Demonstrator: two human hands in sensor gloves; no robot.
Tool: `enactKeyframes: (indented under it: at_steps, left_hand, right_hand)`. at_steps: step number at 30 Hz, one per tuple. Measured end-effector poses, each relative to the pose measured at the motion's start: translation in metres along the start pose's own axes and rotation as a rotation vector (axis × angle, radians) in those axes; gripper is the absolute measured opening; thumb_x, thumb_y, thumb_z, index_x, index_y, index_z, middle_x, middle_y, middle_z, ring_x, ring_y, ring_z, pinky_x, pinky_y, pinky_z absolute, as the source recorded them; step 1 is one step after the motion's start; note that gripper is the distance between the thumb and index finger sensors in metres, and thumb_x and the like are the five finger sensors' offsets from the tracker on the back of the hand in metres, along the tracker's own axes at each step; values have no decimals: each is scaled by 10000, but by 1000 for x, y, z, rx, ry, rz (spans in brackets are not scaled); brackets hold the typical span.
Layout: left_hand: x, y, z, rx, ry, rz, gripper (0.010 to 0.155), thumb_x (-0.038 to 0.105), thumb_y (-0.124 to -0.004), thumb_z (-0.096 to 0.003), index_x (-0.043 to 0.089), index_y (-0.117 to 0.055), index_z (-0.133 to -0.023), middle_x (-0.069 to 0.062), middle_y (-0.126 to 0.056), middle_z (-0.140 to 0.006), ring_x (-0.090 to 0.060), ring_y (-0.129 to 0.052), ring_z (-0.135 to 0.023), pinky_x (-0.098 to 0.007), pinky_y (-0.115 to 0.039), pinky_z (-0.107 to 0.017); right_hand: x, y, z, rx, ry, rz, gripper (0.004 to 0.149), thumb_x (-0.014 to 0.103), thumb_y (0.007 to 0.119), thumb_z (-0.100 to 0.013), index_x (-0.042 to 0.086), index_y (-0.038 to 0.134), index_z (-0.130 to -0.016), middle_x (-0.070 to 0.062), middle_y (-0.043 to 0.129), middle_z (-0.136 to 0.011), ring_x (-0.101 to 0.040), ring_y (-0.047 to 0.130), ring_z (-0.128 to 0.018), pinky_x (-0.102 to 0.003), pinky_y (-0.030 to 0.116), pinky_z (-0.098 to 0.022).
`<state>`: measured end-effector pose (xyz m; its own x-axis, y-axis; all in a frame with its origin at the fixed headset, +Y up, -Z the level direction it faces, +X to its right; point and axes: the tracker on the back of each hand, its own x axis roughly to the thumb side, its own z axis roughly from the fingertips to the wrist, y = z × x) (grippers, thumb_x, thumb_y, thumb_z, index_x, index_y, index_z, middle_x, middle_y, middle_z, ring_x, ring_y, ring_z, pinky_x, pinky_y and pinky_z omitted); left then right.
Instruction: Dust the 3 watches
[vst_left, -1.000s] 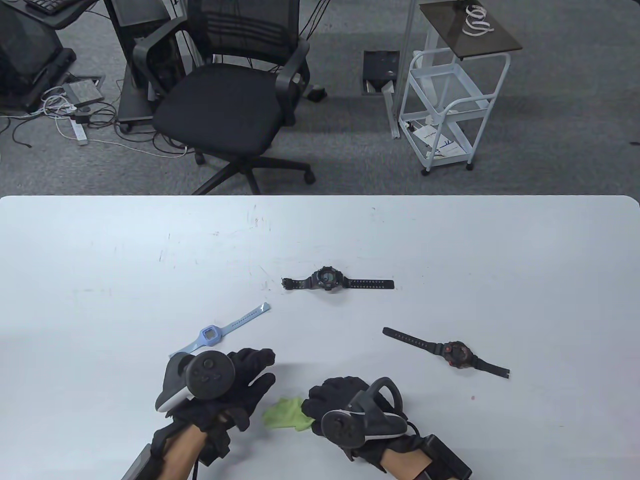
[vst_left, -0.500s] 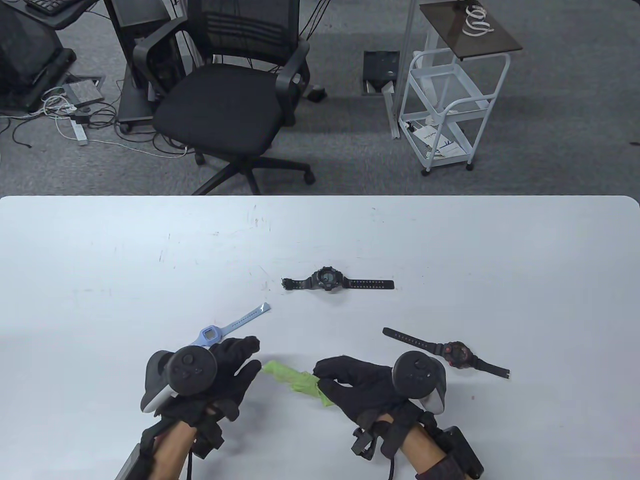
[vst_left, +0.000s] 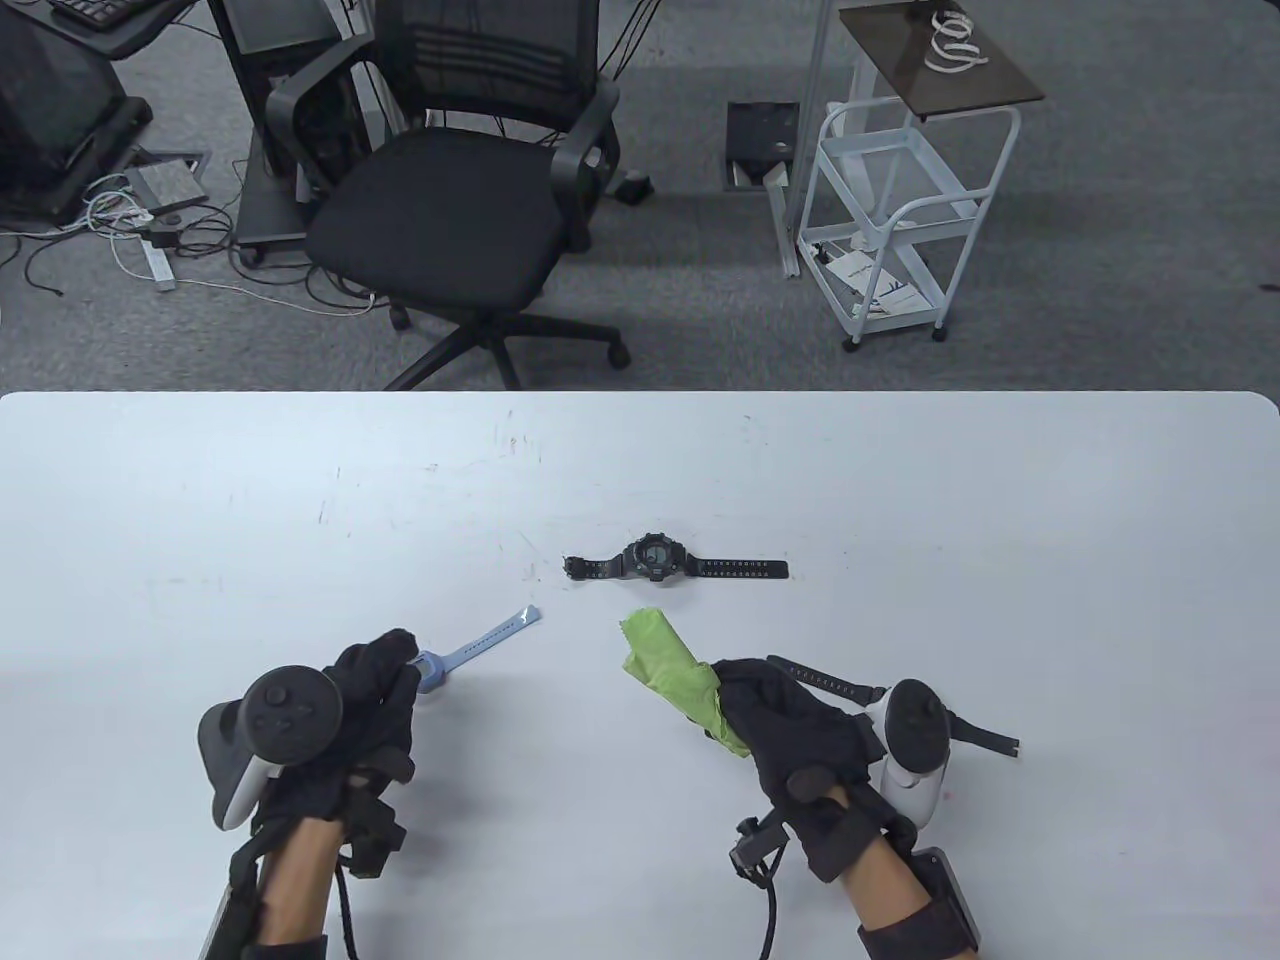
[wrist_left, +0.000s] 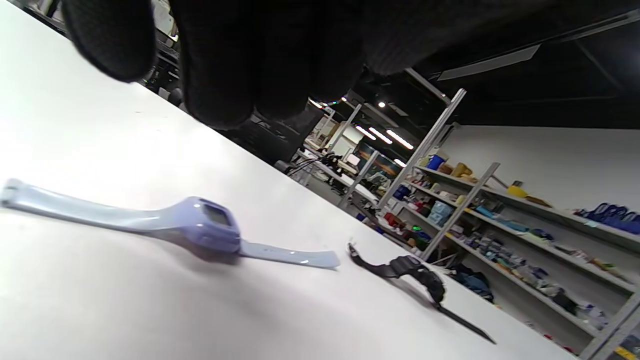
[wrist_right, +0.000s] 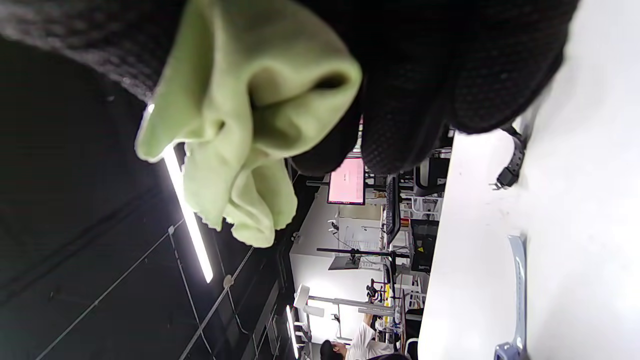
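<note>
Three watches lie on the white table (vst_left: 250, 480). The black watch (vst_left: 655, 558) is flat at the middle, also seen in the left wrist view (wrist_left: 420, 270). My left hand (vst_left: 385, 665) hovers over the face of the light blue watch (vst_left: 490, 635); the left wrist view shows that watch (wrist_left: 210, 227) lying on the table with my fingers (wrist_left: 225, 60) above it, apart. My right hand (vst_left: 735, 700) grips a bunched green cloth (vst_left: 675, 675), raised off the table (wrist_right: 250, 115). The red-and-black watch (vst_left: 825, 678) is mostly hidden under my right hand; only its strap ends show.
Beyond the table's far edge stand a black office chair (vst_left: 450, 200) and a white wire cart (vst_left: 890, 200). Cables lie on the floor at the far left.
My left hand slid left and forward over the blue watch's face. My right hand lifted the green cloth, turned, and moved right and away, now covering the red-and-black watch.
</note>
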<state>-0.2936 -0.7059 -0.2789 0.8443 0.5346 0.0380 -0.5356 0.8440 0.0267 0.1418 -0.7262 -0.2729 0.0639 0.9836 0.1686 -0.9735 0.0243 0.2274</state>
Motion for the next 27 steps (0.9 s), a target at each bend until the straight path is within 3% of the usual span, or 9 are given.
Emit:
enactKeyframes:
  at_steps: [4,15,21,27]
  left_hand:
    - [-7,-5,-9,-4,59,-109,556,367,-759,-547,126,-738,-1047,-175,-821,-997,-440,-869,-853,-724,-652,-636]
    - [-37,-46,-32,-201,218,-281,653,358,-798,-540,120,-630,-1124,-200,-647,-1107,-442,-740,-902,-703,-603,-672]
    - [-32,-55,-36,-206,252,-413,547,377,-825,-546,252,-689,-1061,-128,-613,-1112,-375,-723,-898,-670,-588,-717]
    - [-29,-55,-36,-201,202,-409,510,376,-848,-513,172,-794,-978,-116,-698,-1057,-368,-764,-871,-668,-608,-710]
  right_hand:
    - [0,2,2,25,4,-3,417,436,813,-499,196,906,-828,-82,961,-821,-345,981,-709,-573,797,-501]
    - [-1,9,3,93,19,-64,417,441,811,-500,205,904,-832,-78,958,-827,-341,978,-715,-572,795,-505]
    - [-3,13,3,124,36,-92,417,443,810,-502,205,905,-831,-78,959,-827,-340,978,-716,-571,794,-506]
    - [-4,12,3,121,46,-89,418,444,809,-502,204,905,-831,-78,959,-827,-338,978,-715,-571,795,-506]
